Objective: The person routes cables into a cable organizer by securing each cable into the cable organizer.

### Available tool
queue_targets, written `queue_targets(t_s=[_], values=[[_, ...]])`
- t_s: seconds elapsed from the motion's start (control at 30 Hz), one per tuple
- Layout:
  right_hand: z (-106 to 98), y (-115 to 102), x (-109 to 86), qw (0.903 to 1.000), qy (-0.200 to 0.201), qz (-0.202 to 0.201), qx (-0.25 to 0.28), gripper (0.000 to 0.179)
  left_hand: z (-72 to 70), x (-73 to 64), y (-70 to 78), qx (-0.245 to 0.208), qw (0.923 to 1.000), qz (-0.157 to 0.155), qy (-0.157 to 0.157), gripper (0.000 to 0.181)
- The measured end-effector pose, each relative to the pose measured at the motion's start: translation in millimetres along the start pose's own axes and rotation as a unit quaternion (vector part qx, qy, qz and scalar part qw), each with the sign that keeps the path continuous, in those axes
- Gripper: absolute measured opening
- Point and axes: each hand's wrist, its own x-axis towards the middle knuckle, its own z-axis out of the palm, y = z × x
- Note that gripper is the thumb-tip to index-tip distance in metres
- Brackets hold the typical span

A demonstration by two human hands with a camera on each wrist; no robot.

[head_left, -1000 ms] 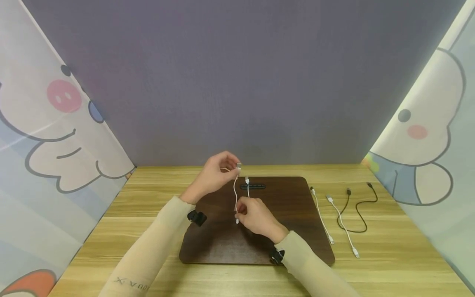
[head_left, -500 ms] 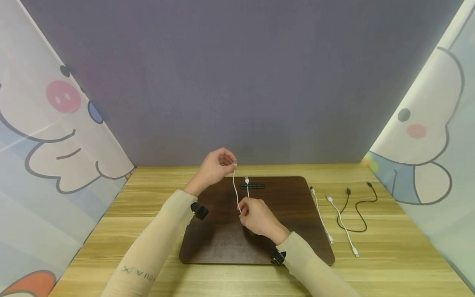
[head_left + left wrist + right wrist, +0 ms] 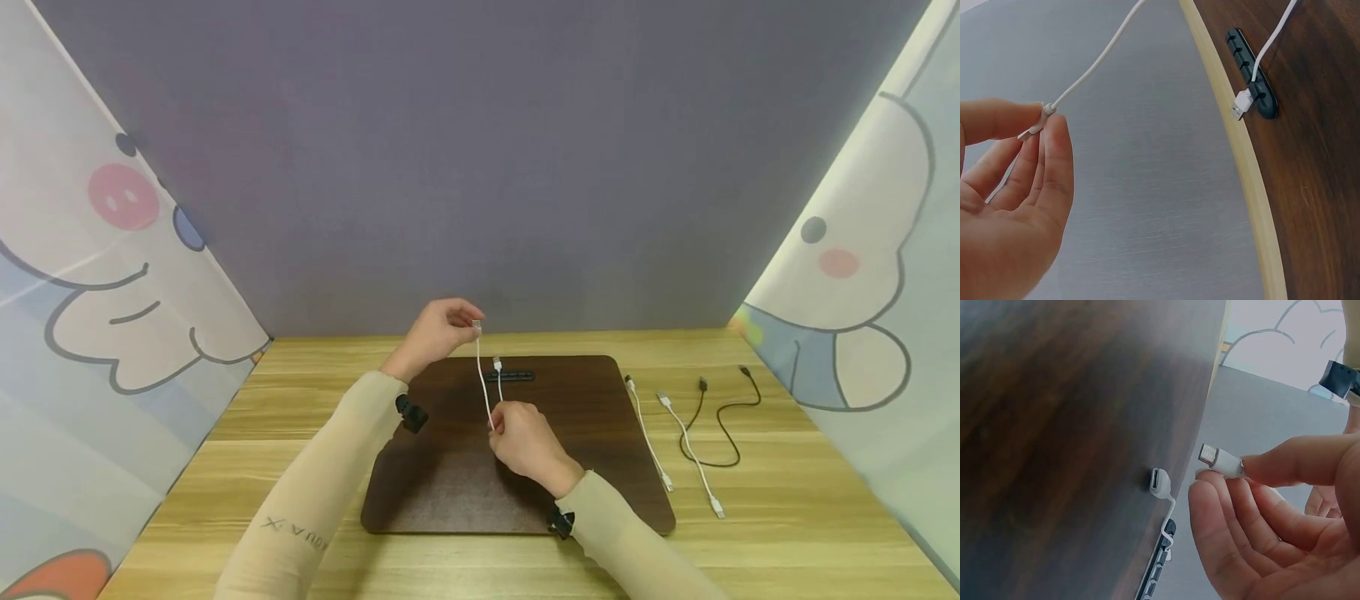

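Note:
My left hand [image 3: 438, 327] pinches the flat USB plug of a white charging cable [image 3: 483, 380] between thumb and fingers, raised above the board's far edge. Lower down, my right hand [image 3: 527, 442] holds that cable's other end, and the right wrist view shows its small plug [image 3: 1222, 461] pinched near the fingertips. Between the hands the cable runs nearly straight. Just beyond sits a black cable clip strip [image 3: 1242, 57] with several slots. A second white cable [image 3: 1272, 44] lies in the slot near one end of it, its USB plug [image 3: 1243, 104] sticking out past the strip.
Under the hands lies a dark brown board [image 3: 450, 500] on a wooden table [image 3: 300, 417]. To its right are two short white cables [image 3: 649, 437] and a black cable [image 3: 726, 408]. A grey panel [image 3: 495, 167] rises at the back.
Both hands have shifted slightly, the right hand a little rightward. The cable between them is straighter, and its small lower plug no longer shows in the head view.

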Motion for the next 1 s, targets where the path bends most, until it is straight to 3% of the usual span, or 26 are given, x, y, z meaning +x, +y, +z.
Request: queue_targets(t_s=[0.37,0.63,1.0], values=[[0,-3,-0.5,0.9985,-0.031,0.043,-0.014,0.016,12.6,10.4,-10.5,0.026,0.9996,-0.007,-0.002,0.018],[3,-6,3.1,0.9947,-0.044,0.072,-0.059,0.023,22.9,19.3,-22.3,0.067,0.9976,-0.015,-0.010,0.016],[9,-10,2.5,0.9939,-0.037,0.059,-0.086,0.027,37.3,26.3,-34.0,0.112,0.9935,-0.020,-0.012,0.015]])
